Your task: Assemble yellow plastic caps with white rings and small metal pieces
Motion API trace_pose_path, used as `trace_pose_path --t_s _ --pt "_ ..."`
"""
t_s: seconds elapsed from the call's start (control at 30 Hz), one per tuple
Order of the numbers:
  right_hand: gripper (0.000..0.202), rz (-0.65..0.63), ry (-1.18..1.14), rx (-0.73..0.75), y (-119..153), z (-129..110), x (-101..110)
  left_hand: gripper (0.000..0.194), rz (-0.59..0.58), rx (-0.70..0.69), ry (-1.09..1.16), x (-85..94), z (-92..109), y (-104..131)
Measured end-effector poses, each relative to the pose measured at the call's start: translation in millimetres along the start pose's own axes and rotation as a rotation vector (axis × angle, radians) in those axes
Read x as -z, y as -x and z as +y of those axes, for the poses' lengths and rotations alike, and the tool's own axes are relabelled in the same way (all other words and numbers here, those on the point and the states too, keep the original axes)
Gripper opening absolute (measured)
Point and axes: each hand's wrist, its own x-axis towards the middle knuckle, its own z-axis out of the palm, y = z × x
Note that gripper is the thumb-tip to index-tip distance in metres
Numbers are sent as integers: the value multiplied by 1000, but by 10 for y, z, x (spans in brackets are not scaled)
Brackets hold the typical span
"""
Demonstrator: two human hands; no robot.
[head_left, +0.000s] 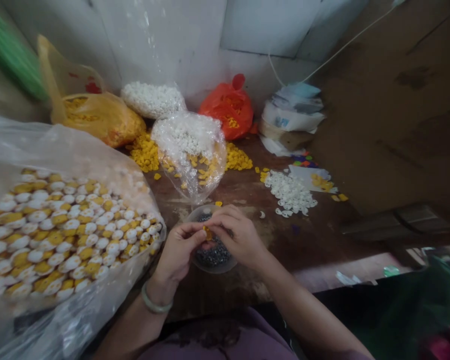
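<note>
Between my fingertips is a small yellow plastic piece (207,233), partly covered by them. My left hand (183,245), with a pale bangle (155,301) on its wrist, pinches the piece from the left. My right hand (240,237) meets it from the other side, thumb and fingers closed together at the piece. Whether the right hand holds a second small part is hidden. Both hands are above a round clear bowl (230,265) of small dark shiny parts (212,257).
A large clear bag (71,145) of white-and-yellow pieces fills the left. Behind the bowl stand a clear bag (189,145), loose yellow pieces (144,152), a yellow bag (123,120) and a red bag (217,107). White pieces (290,192) lie right, near stacked papers (294,112).
</note>
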Motion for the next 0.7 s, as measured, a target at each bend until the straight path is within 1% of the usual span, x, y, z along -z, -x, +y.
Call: trace_pose_path --t_s 0.13,0.23,0.3,0.33,0.37,0.43,0.5,0.53,0.57,0.63,0.7 --pt "22 -9 41 30 29 -30 -42 37 -13 -9 -23 5 5 -6" --pt "30 -15 25 9 56 -90 -70 37 -9 -25 23 2 6 -7" --pt "34 -7 5 -15 95 -68 -29 37 -11 -33 63 -1 7 -8" --pt "37 3 11 -36 127 -16 24 37 -12 -35 74 -2 8 -11" --pt "40 17 38 -65 171 71 103 38 -11 -36 78 -1 8 -14" --pt "42 50 171 -167 295 343 330 38 1 -45 77 1 8 -22" --pt "33 42 404 -334 459 689 599 36 8 -65 89 3 3 -29" --pt "28 14 525 -461 544 859 723 35 5 -73 101 3 -1 -30" --pt "25 7 564 -522 620 1011 825 35 0 -80 115 3 -7 -30" --pt "23 -14 599 -586 714 1238 937 34 -9 -90 141 4 -19 -28" --pt "21 -44 580 -592 682 1371 922 33 -12 -99 155 8 -29 -27"
